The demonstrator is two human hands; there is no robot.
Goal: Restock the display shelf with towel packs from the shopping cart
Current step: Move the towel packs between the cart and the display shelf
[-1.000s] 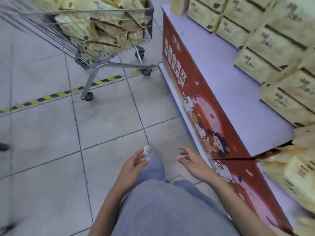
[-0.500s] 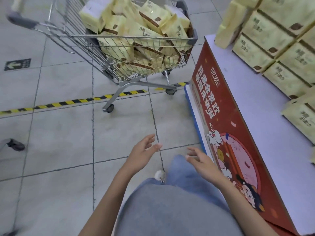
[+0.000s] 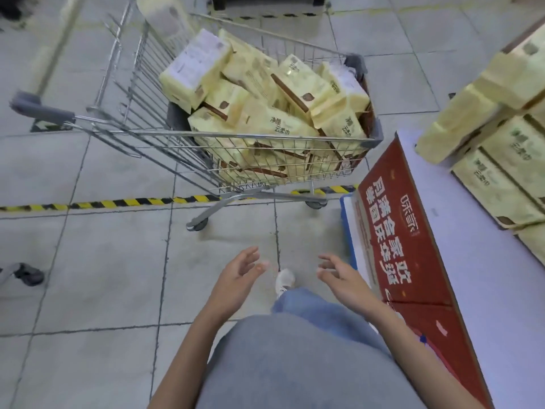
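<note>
Head view: both hands are held out low in front of the body, palms turned toward each other, fingers loosely spread and grasping nothing. The left hand (image 3: 236, 277) and the right hand (image 3: 342, 276) are apart, with bare tiled floor (image 3: 97, 276) showing in the gap between them. A white shoe (image 3: 284, 281) pokes out below that gap.

Farther off stands the shopping cart (image 3: 153, 137), its wire basket piled with pale yellow towel packs (image 3: 265, 113) heaped at odd angles, some rising above the rim. The grey handle (image 3: 41, 109) points left. The cart's near wheels sit by a yellow-and-black striped line (image 3: 118, 203) running across the floor. Open floor lies between the hands and the cart's near side.

On the right runs the display shelf (image 3: 472, 276), a pale flat top with a red printed front panel (image 3: 398, 240) along its near-left edge. Its far corner lies just beside the cart's right end. Stacked packs (image 3: 501, 160) occupy the far right of the top; the stretch nearer the person is bare.

At the far left edge, a dark shoe (image 3: 28, 274) rests on the floor, well apart.
</note>
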